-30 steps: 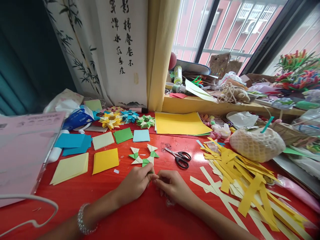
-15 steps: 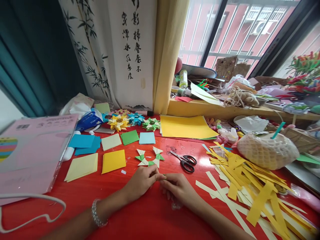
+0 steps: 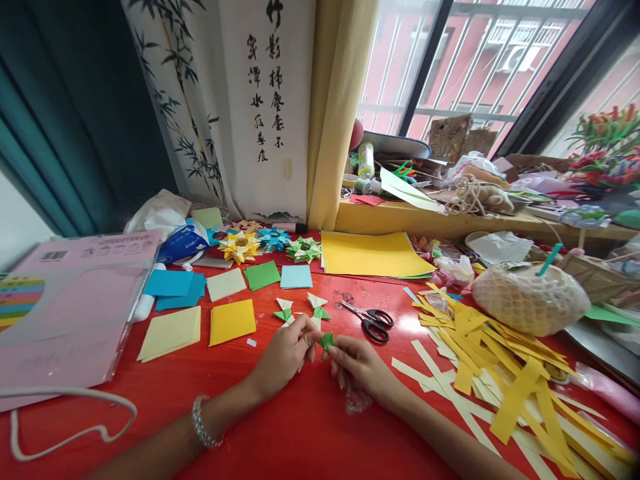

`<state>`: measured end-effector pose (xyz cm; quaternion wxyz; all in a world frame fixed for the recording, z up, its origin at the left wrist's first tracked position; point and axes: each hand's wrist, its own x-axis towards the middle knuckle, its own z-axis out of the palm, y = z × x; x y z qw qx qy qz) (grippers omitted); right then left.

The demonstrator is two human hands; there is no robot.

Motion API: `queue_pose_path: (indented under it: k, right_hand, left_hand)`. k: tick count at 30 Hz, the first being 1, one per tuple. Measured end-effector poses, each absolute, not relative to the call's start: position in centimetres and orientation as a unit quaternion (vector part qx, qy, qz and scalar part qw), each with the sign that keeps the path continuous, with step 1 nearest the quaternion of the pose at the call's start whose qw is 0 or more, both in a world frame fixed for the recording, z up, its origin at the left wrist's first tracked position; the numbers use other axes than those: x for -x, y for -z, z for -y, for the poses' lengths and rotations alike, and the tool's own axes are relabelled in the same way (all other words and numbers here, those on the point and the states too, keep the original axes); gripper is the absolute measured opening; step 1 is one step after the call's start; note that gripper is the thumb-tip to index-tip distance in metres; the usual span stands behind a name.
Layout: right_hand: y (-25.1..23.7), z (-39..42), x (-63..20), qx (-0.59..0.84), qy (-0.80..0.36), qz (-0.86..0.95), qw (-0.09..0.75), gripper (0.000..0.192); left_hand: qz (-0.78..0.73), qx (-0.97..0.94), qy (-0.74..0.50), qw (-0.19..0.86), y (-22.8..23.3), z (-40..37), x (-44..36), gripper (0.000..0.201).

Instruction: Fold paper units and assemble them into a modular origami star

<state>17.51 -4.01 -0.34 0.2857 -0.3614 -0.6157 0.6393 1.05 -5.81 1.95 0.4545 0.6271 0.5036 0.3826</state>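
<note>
**Green fold pinched between two hands**

A small green fold point(image 3: 327, 341) is held between the fingertips of both hands, just above the red table point(image 3: 280, 427). The left hand point(image 3: 286, 352) is closed to a pinch, thumb and forefinger pressed on the fold's left edge, the other fingers curled under. The right hand point(image 3: 359, 364) is closed in the same way on the fold's right side, its knuckles resting on or just over the table. The two sets of fingertips are almost touching across the fold. A bead bracelet point(image 3: 203, 422) is worn on the left wrist.

Just beyond the left hand's fingers a partly built ring point(image 3: 300, 311) of green and cream paper points is laid flat; its near edge is covered by the fingers. Beyond the right hand, near it, black-handled scissors point(image 3: 369, 319) are laid with the blades shut. A crumpled bit of clear film point(image 3: 356, 400) is seen under the right wrist.

To the left of the left hand, a yellow square point(image 3: 232, 321) and a stack of cream squares point(image 3: 170, 333) are set side by side. Farther beyond them, green point(image 3: 261, 274) and light blue point(image 3: 296, 277) squares are laid, with finished paper stars point(image 3: 273, 244) behind. To the right of the right hand a heap of yellow and cream strips point(image 3: 500, 373) is spread, well apart from the fold.
</note>
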Motion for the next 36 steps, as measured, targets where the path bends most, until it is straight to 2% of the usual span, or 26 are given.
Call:
queue_pose_path:
  k: [6, 14, 16, 19, 25, 29, 32, 36]
  right_hand:
    - [0.5, 4.2, -17.5, 0.403, -0.617, 0.616, 0.278, 0.038]
    - [0.3, 4.0, -17.2, 0.381, -0.625, 0.59, 0.341, 0.025]
    - [-0.1, 3.9, -17.3, 0.374, -0.639, 0.57, 0.357, 0.03]
    - [-0.5, 3.9, -17.3, 0.363, -0.659, 0.542, 0.375, 0.035]
    - [0.1, 4.0, -17.3, 0.375, -0.64, 0.557, 0.374, 0.025]
    - [0.3, 3.5, -17.7, 0.402, -0.608, 0.505, 0.463, 0.023]
    - [0.4, 3.1, -18.1, 0.412, -0.598, 0.464, 0.507, 0.024]
    - [0.7, 2.8, -18.3, 0.415, -0.605, 0.455, 0.505, 0.023]
  left_hand:
    - [-0.499, -0.571, -0.402, 0.513, -1.7, 5.6, -1.2, 0.032]
    - [-0.466, -0.547, -0.413, 0.559, -1.6, 4.9, -1.1, 0.022]
    - [-0.469, -0.548, -0.411, 0.558, -1.4, 4.8, -1.0, 0.021]
    - [-0.487, -0.588, -0.412, 0.497, -1.5, 5.1, -1.0, 0.02]
    - [-0.514, -0.687, -0.372, 0.355, -2.5, 5.4, -0.6, 0.017]
    - [-0.561, -0.711, -0.377, 0.193, -1.8, 3.6, 1.0, 0.021]
    - [-0.564, -0.759, -0.317, 0.074, -0.5, 2.2, 2.1, 0.027]
    - [-0.542, -0.803, -0.245, 0.023, 0.8, 2.0, 2.3, 0.038]
